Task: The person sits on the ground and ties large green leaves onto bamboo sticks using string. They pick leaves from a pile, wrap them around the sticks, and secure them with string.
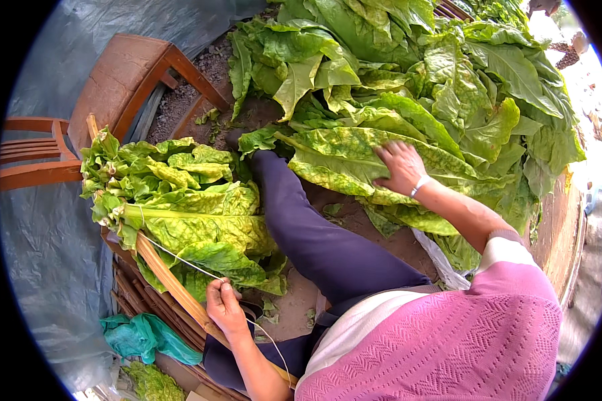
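My left hand (pixel 226 309) is closed in a pinch on a white string (pixel 184 259). The string runs taut up to a bundle of green-yellow tobacco leaves (pixel 201 224), whose cut stems crowd together at the left. A long wooden stick (pixel 174 281) slants beneath my left wrist and reaches under the bundle. My right hand (pixel 403 167) lies with its fingers spread over a large mottled tobacco leaf (pixel 341 157) at the near side of a big leaf pile (pixel 441 80). Whether its fingertips press on the leaf I cannot tell.
My outstretched leg (pixel 308 220) lies between bundle and pile. A wooden chair (pixel 124 80) and another chair's slatted back (pixel 37 154) stand at the far left. Several thin sticks (pixel 147 304) and a teal plastic bag (pixel 147 334) lie at the lower left, beside plastic sheeting (pixel 53 267).
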The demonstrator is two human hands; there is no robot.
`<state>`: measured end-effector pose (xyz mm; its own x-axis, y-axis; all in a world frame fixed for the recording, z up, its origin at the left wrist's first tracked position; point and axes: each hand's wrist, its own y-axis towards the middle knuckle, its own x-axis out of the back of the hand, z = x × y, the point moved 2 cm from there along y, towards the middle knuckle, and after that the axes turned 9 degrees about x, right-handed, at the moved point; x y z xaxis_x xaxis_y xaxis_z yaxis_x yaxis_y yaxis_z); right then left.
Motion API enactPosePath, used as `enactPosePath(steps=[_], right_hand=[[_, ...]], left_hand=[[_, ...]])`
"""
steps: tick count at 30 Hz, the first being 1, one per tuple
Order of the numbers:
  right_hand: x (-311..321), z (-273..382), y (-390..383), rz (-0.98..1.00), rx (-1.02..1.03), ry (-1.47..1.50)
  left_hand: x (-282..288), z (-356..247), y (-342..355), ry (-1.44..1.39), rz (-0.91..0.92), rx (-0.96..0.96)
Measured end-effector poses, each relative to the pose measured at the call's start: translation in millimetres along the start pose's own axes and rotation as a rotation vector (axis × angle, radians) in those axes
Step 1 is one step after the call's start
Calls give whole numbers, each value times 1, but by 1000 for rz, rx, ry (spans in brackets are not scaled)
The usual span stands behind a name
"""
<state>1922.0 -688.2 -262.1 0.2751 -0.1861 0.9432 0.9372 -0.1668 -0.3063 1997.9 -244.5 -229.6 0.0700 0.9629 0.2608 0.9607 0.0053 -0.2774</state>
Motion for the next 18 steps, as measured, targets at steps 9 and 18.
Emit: enactPosePath(steps=[9, 18], right_hand=[[-73, -60, 73, 147, -447, 42], [-15, -56, -64, -386, -448, 392]], left_hand=[[-4, -1, 5, 21, 34, -17], [8, 12, 16, 91, 74, -98]])
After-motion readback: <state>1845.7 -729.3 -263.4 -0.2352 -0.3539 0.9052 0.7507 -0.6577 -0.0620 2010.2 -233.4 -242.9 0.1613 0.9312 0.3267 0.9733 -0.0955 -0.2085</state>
